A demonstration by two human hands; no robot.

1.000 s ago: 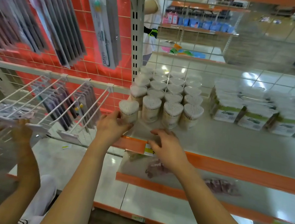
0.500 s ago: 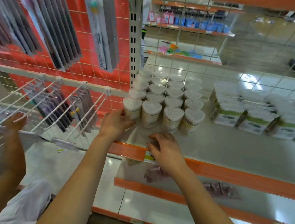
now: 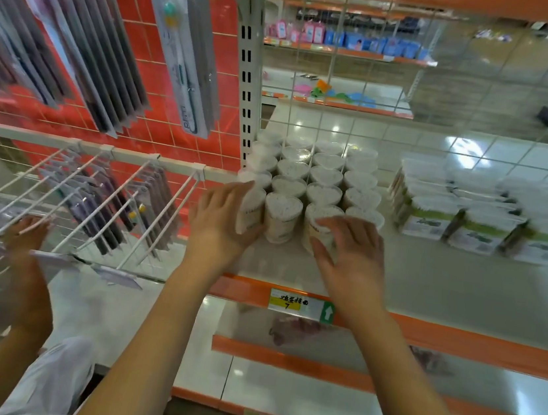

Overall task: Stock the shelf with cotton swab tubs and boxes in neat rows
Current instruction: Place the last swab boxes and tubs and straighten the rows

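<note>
Several rows of clear heart-shaped cotton swab tubs (image 3: 325, 179) stand at the left end of the grey shelf (image 3: 445, 290). My left hand (image 3: 220, 225) presses flat against the left side of the front-left tub (image 3: 252, 206). My right hand (image 3: 351, 254) has its fingers spread and touches the front of the third front tub (image 3: 320, 214); it partly hides the fourth. Between my hands the second front tub (image 3: 281, 217) stands free. Green-labelled cotton swab boxes (image 3: 431, 219) sit in rows further right on the same shelf.
A white upright post (image 3: 247, 76) and a wire grid back (image 3: 418, 87) bound the shelf. To the left, another person's hand (image 3: 30, 229) rests on a wire hook rack (image 3: 101, 200) with hanging packets. A price label (image 3: 300, 308) sits on the orange shelf edge. Lower shelves lie below.
My right hand rose from the shelf's front edge to the front tubs. My left hand slid further along the side of the front-left tub, which moved back into line with the front row.
</note>
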